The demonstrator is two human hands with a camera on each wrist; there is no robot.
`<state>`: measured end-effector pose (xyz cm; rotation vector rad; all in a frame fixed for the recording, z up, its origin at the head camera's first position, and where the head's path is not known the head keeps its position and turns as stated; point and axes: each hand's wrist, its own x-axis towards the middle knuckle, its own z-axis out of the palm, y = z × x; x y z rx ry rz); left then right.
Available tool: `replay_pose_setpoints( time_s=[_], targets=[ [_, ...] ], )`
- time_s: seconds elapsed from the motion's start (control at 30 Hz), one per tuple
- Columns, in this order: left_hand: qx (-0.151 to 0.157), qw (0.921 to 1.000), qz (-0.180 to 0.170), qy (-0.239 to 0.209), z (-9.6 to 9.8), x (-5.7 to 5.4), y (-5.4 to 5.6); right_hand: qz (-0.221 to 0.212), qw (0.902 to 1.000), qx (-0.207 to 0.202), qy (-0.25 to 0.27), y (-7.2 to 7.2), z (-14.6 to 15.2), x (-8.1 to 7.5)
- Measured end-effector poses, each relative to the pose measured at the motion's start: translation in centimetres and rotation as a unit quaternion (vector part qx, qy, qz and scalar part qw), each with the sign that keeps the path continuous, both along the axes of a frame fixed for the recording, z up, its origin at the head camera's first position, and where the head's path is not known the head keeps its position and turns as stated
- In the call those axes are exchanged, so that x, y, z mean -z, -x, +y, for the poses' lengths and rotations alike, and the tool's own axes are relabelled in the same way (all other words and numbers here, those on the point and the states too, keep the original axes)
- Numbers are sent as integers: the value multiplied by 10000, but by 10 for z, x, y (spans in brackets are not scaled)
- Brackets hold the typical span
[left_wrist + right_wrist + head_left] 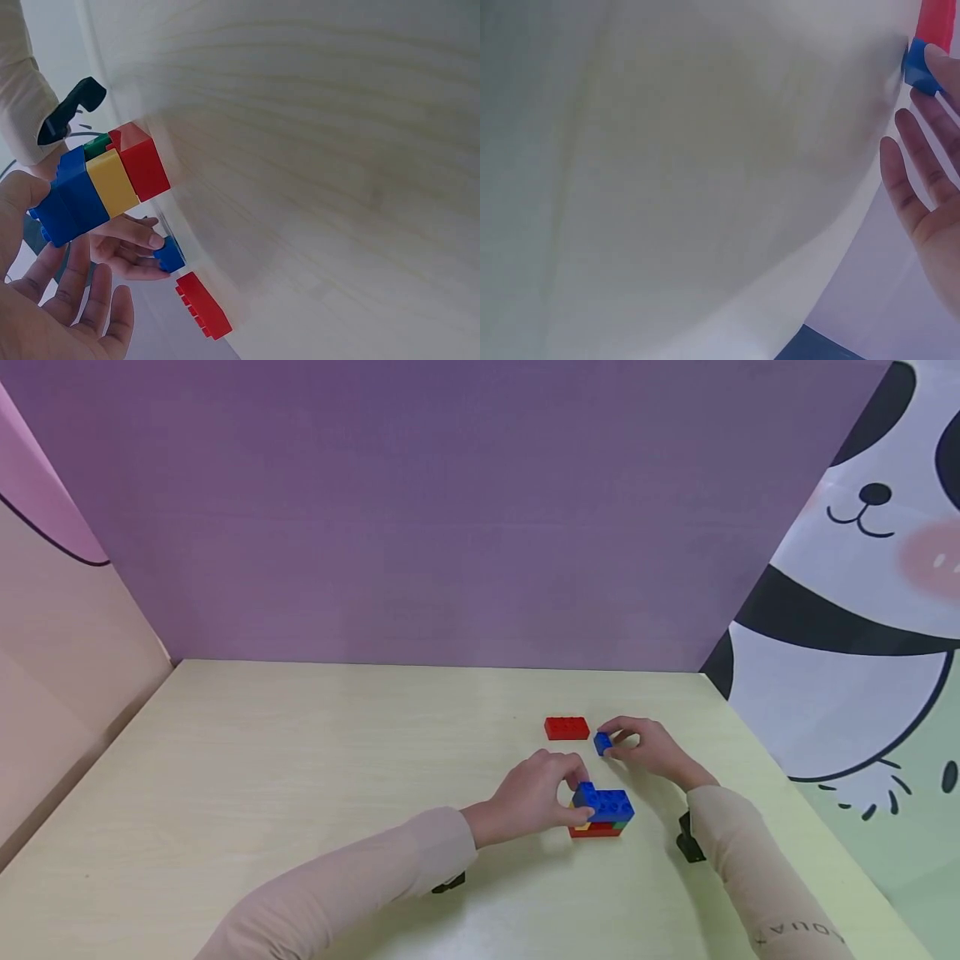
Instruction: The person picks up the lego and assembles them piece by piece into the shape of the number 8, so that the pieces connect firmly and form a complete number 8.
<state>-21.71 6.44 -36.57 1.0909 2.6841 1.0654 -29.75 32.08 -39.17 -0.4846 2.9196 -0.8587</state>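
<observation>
My left hand (534, 793) grips a small stack of building bricks between thumb and fingers. Blue bricks (611, 804) top the stack, a yellow brick (113, 182) and a green brick (97, 146) sit in the middle, and a red brick (140, 160) forms the bottom. Farther back, my right hand (648, 747) pinches a small blue brick (602, 743) between thumb and index finger, with the other fingers spread in the right wrist view. Just left of that blue brick lies a red brick (567, 728), studs up on the table.
The pale wooden table (315, 760) meets a purple wall (450, 527) at its back edge. A panda picture (862, 568) covers the right side. Black wrist devices (690, 839) hang under both sleeves.
</observation>
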Motion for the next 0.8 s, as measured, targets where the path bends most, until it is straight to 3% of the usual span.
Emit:
replay_pose_setpoints(
  time_s=[0.47,0.8],
  targets=[
    [48,10000,61,-2,0,1,1,210,9992,-309,-105,-15,1,-18],
    [46,10000,-39,2,-1,-1,0,139,9985,-510,-145,-38,-2,-34]
  ],
)
